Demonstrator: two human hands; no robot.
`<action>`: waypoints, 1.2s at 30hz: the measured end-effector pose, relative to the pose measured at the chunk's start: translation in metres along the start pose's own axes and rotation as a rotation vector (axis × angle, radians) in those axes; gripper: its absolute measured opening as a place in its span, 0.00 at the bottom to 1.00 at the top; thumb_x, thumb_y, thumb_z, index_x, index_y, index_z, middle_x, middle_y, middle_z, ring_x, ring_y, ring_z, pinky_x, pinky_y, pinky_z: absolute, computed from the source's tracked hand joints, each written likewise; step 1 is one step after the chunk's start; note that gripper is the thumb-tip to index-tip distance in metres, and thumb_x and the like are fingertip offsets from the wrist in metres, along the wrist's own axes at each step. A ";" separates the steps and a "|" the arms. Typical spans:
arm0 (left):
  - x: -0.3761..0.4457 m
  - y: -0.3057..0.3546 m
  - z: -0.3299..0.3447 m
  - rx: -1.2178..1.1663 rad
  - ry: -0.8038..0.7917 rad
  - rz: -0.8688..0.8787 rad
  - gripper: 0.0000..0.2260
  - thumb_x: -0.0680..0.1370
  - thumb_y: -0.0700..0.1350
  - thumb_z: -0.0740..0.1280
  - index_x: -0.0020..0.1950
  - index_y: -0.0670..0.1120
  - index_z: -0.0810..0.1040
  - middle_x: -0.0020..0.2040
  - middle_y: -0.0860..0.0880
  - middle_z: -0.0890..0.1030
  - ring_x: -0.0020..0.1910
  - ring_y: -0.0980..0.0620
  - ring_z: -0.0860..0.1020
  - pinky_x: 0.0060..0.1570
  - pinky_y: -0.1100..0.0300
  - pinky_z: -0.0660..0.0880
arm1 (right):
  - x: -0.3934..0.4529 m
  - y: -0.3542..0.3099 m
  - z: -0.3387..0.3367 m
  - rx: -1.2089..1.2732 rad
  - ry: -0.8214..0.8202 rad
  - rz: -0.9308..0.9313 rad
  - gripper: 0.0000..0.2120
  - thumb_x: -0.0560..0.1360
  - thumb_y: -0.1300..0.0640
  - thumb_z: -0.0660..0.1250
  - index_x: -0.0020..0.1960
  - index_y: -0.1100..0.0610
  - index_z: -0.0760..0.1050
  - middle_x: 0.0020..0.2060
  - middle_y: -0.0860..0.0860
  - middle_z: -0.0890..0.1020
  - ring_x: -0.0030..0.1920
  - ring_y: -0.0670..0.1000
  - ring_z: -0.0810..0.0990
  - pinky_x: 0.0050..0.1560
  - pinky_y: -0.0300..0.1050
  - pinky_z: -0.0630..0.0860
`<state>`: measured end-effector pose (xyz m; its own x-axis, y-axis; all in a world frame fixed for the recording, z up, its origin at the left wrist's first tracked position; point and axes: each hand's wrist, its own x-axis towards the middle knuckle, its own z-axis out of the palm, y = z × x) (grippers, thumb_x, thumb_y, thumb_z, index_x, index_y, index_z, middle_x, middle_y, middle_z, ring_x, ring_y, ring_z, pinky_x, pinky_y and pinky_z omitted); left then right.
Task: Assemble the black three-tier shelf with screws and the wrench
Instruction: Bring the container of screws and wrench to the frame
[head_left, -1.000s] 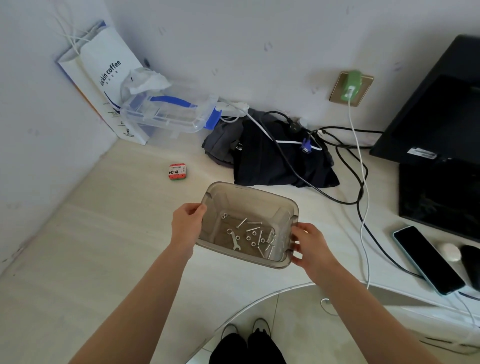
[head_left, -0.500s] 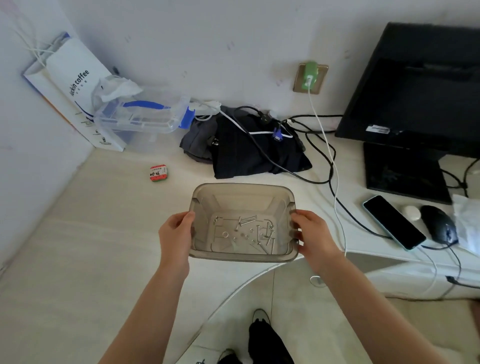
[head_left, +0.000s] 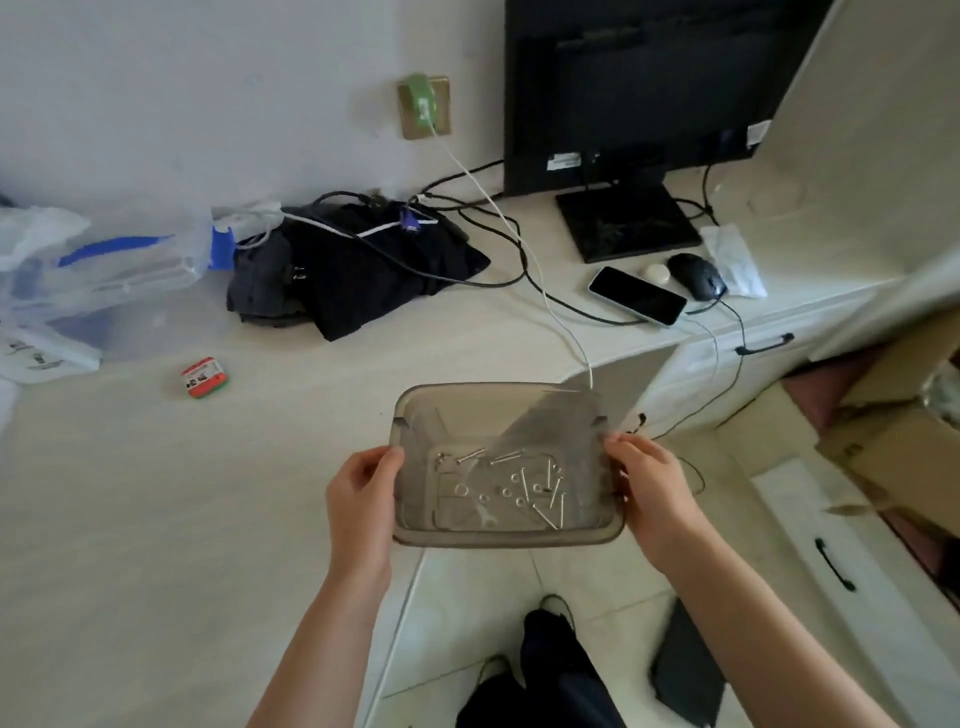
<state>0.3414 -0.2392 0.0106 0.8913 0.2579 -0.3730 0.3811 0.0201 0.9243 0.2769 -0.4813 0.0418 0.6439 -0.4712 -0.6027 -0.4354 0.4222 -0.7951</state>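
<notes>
Smoky plastic bin of screws — gripped by both hands.

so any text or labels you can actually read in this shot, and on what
None can be read.
Red tin on the desk: printed label, too blurred.
White stickers on the monitor: too small.
White bag at the left edge: small print, blurred.
Packet beside the mouse: nothing legible.
Bin of screws: no marking visible.
</notes>
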 end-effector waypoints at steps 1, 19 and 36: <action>-0.006 -0.002 0.005 0.012 -0.030 -0.002 0.03 0.78 0.42 0.71 0.48 0.43 0.83 0.42 0.47 0.83 0.41 0.52 0.78 0.44 0.56 0.75 | -0.006 0.005 -0.012 0.016 0.026 0.000 0.08 0.80 0.64 0.61 0.47 0.58 0.79 0.31 0.50 0.79 0.29 0.47 0.76 0.30 0.40 0.74; -0.184 -0.096 0.146 0.346 -0.571 0.011 0.04 0.77 0.44 0.73 0.45 0.46 0.80 0.39 0.52 0.81 0.37 0.59 0.77 0.39 0.65 0.73 | -0.115 0.098 -0.276 0.209 0.490 0.028 0.07 0.80 0.63 0.61 0.50 0.57 0.77 0.33 0.50 0.78 0.27 0.44 0.76 0.26 0.36 0.71; -0.368 -0.197 0.231 0.547 -0.929 0.014 0.05 0.77 0.42 0.73 0.46 0.48 0.78 0.44 0.49 0.81 0.43 0.53 0.77 0.46 0.62 0.74 | -0.230 0.201 -0.465 0.100 0.768 0.066 0.10 0.76 0.60 0.68 0.57 0.56 0.75 0.49 0.58 0.82 0.43 0.52 0.81 0.43 0.48 0.79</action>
<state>-0.0050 -0.5607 -0.0531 0.6467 -0.5841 -0.4904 0.2219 -0.4711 0.8537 -0.2507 -0.6482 -0.0106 -0.0143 -0.8317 -0.5550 -0.3752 0.5190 -0.7680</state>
